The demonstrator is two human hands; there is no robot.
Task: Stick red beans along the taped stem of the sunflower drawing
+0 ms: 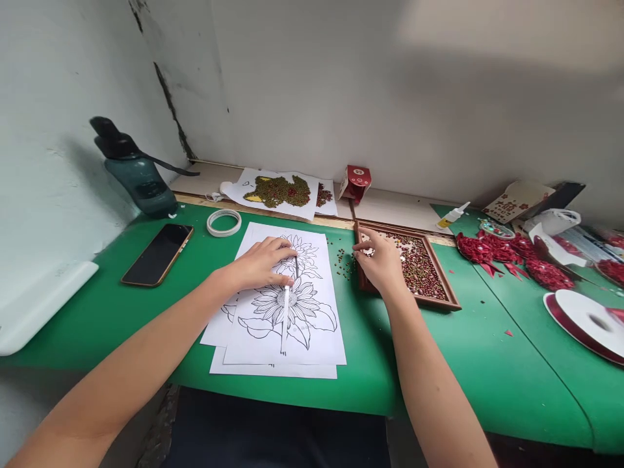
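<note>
My left hand (260, 263) lies on a sheet of white paper (312, 354) printed with sunflowers, thumb and fingers apart. By its thumb tip, a slim white-and-dark strip-like thing (285, 318) runs down along the flower stem; its kind is unclear. My right hand (383, 260) is over the left side of a brown-framed tray (441, 305) of mixed beans (424, 270). Its thumb and finger tips are drawn together, and anything between them is too small to make out. Loose green beans (344, 263) lie scattered between paper and tray.
A phone (158, 255), a tape roll (224, 223) and a water bottle (139, 175) stand left. Behind are a bean-covered picture (280, 192) and a red box (357, 182). Rightward lie a glue bottle (453, 216), red ribbon flowers (548, 273) and a ribbon spool (582, 318).
</note>
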